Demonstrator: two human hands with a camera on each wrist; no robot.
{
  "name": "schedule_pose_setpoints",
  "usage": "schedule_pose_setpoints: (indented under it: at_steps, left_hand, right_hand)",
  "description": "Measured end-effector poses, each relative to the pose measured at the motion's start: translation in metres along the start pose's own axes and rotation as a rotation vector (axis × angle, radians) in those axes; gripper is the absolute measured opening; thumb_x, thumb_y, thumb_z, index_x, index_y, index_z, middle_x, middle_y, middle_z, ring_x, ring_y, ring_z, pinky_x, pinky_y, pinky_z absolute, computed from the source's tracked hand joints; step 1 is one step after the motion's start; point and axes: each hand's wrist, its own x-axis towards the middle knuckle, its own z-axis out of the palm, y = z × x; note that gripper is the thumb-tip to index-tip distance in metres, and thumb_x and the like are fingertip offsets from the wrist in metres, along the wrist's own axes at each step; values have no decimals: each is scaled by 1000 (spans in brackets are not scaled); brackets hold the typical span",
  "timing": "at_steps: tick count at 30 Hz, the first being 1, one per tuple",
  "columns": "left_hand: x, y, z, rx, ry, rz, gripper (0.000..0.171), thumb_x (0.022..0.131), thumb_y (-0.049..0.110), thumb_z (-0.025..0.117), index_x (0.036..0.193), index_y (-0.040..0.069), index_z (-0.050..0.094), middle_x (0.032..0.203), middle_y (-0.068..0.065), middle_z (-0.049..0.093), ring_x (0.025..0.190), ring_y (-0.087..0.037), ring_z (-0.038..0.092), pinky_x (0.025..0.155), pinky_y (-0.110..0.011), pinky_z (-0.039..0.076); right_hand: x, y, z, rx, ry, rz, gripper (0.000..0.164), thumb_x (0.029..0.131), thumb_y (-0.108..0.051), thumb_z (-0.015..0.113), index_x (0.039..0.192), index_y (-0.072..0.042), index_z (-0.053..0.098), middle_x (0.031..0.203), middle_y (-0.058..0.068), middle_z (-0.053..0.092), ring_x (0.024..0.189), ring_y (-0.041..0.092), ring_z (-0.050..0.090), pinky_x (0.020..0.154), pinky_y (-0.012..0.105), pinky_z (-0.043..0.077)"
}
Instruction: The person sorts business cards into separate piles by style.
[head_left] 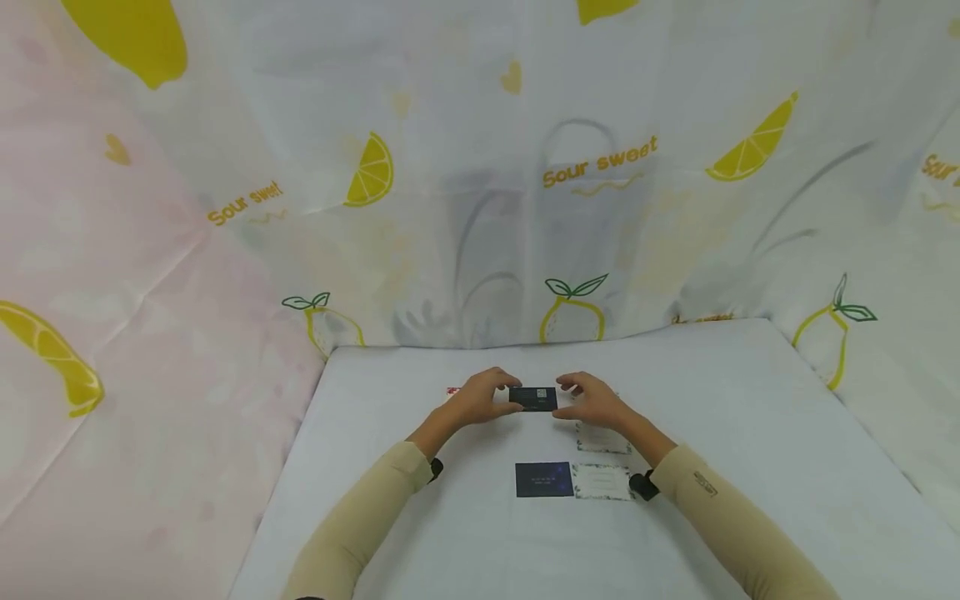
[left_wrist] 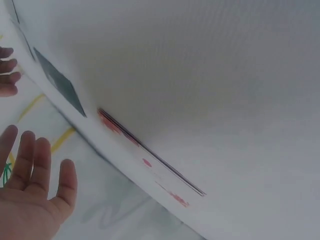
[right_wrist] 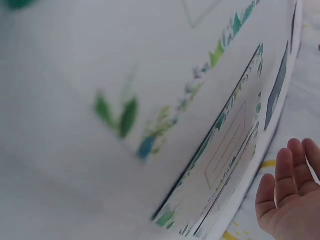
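Nearest on the white-covered table point(head_left: 435, 542), a navy card point(head_left: 543, 480) lies just beside a white leaf-bordered card point(head_left: 603, 482). Beyond them, a second leaf-bordered card point(head_left: 602, 438) sits partly hidden by the right hand point(head_left: 596, 402). Farther on, a dark card point(head_left: 533, 400) lies flat on the table between that hand and the left hand point(head_left: 483, 398); both have their fingers loosely extended, pinching nothing. Behind rises a lemon-print cloth point(head_left: 420, 250).

A white tabletop point(head_left: 750, 417) bears a dark-blue rectangular card point(head_left: 543, 480), a white leaf-bordered card point(head_left: 602, 482) at its three o'clock, and a black rectangular card point(head_left: 534, 400) at twelve.
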Motion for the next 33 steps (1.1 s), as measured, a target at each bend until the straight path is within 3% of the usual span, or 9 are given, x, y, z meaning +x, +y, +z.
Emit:
schedule_pose_setpoints:
  at_steps: [6, 15, 24, 33]
  left_hand:
    - [-15, 5, 0, -65, 3, 30, 50, 81, 38, 68, 122, 11, 58, 117, -8, 59, 102, -20, 57, 84, -32, 47]
    - [-32, 13, 8, -27, -36, -10, 53, 79, 41, 69, 122, 14, 58, 113, -2, 60, 93, -12, 55, 74, -24, 46]
    - [-44, 21, 16, 9, -20, -41, 51, 78, 43, 69, 120, 15, 58, 115, -4, 59, 92, -13, 55, 76, -26, 47]
    - [-55, 29, 18, 4, -76, -68, 58, 74, 48, 71, 122, 19, 56, 115, -3, 57, 90, -12, 53, 74, -26, 46]
  right_hand:
    - [-15, -2, -4, 18, -8, -7, 65, 73, -33, 76, 128, -10, 51, 120, 9, 57, 108, 26, 53, 90, 45, 43]
    - [-29, 0, 0, 39, -38, -6, 64, 72, -34, 78, 127, -12, 52, 120, 6, 57, 104, 22, 53, 86, 40, 44]
    - [-42, -2, 7, 60, 4, -38, 62, 72, -31, 77, 125, -8, 53, 119, 9, 57, 101, 23, 55, 86, 40, 44]
    - [-47, -5, 13, 54, -21, -52, 68, 71, -36, 77, 127, -10, 51, 122, 8, 57, 102, 22, 55, 87, 41, 44]
